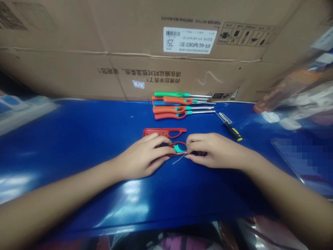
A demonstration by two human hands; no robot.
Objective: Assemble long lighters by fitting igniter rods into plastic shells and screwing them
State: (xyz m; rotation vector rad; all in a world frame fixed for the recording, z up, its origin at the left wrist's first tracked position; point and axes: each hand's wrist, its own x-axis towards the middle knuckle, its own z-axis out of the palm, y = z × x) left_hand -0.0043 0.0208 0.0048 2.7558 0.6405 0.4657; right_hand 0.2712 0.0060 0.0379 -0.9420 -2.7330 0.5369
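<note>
My left hand [142,155] is closed around the opened red lighter body [181,142], fingers over its left part. A teal trigger [179,149] shows just past the fingertips. At the body's right end, my right hand [218,151] pinches a thin, pale tube [178,160], whose loose end slants down to the left. The right fingertips partly hide that end. Just beyond my left fingers lies a separate red half shell [156,132] with a trigger loop, its inner side up.
Several long-nosed lighters [170,109] lie stacked behind, their metal noses to the right. A black and yellow screwdriver [233,132] rests to their right beside a small clear piece [225,118]. A large cardboard box [145,59] stands along the back of the blue table [85,139].
</note>
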